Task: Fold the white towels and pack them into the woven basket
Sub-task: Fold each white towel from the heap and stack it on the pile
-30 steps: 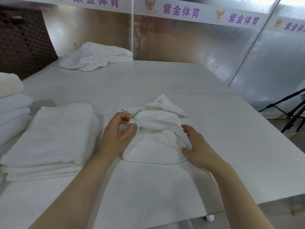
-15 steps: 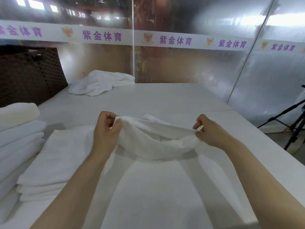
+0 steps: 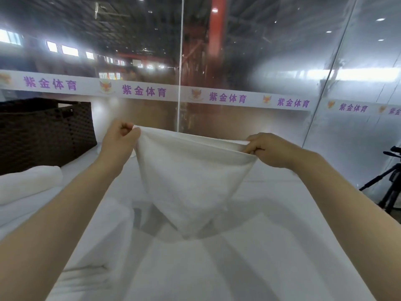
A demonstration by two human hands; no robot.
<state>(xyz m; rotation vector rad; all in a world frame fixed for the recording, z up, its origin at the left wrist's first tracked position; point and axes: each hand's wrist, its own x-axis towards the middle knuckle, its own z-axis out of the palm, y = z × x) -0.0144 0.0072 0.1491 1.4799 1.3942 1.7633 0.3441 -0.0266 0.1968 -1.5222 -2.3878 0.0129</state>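
Dark woven basket (image 3: 45, 129) at far left on white table (image 3: 271, 257), w/ folded white towels (image 3: 26, 183) stacked in front. Left hand (image 3: 118, 139) pinches one top corner of a white towel (image 3: 191, 181); right hand (image 3: 268, 149) pinches the other. Towel hangs btwn them above table. Tripod (image 3: 388, 187) at far right.

The white towel (image 3: 191, 181), bunched on the table (image 3: 271, 257) a second ago, now hangs clear of it, stretched between the left hand (image 3: 120, 137) and right hand (image 3: 267, 148) (each pinching a top corner), both raised and further apart.
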